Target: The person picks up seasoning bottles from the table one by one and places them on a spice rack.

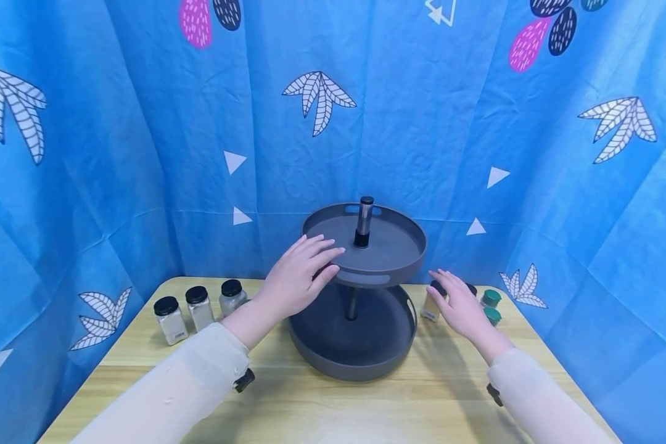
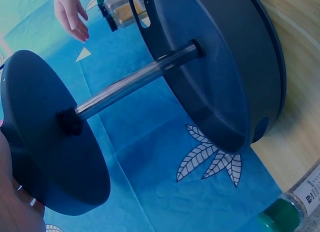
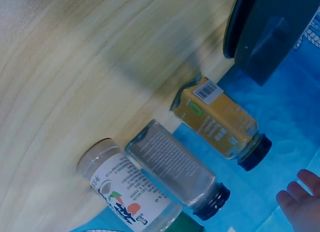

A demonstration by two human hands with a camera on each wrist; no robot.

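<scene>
A dark grey two-tier round rack (image 1: 361, 367) stands at the middle of the table. My left hand (image 1: 296, 277) lies at the left front rim of its upper tray (image 1: 388, 240), fingers extended over the edge. In the left wrist view, part of that hand (image 2: 20, 204) shows beside the tray. Over on the right, my right hand (image 1: 457, 305) hovers with relaxed fingers near a black-capped spice jar (image 1: 430, 308). The right wrist view shows this jar's yellow contents (image 3: 217, 119), with the fingertips (image 3: 297, 192) apart from its cap.
To the rack's left stand black-capped jars (image 1: 172, 324). Behind my right hand are green-capped jars (image 1: 492, 299) and another black-capped jar (image 3: 175, 164). A green-capped jar (image 2: 282, 217) shows low in the left wrist view. Blue patterned cloth (image 1: 322, 166) hangs round the wooden table (image 1: 333, 413).
</scene>
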